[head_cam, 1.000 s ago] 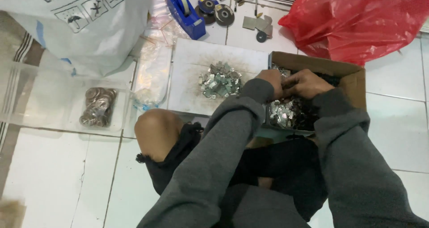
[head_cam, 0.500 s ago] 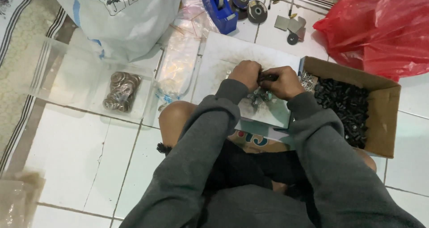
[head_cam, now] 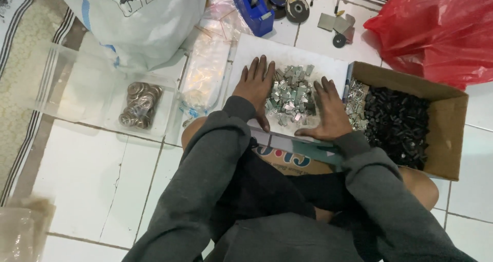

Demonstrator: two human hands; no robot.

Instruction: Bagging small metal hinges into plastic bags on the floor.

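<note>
A person sits on a tiled floor. Both hands lie flat, fingers spread, holding nothing: left hand and right hand flank a pile of small metal clips on a white board. A box touches the board's right edge. To corral the pile well, palms should probably stay low, sweeping inward evenly.

Premises: a home workshop, work done seated on a white tiled floor. Evidence: a heap of small metal clips on a white board, a cardboard box of black parts, bagged washers, grinding discs (worn), a blue tape dispenser, a red plastic bag.
</note>
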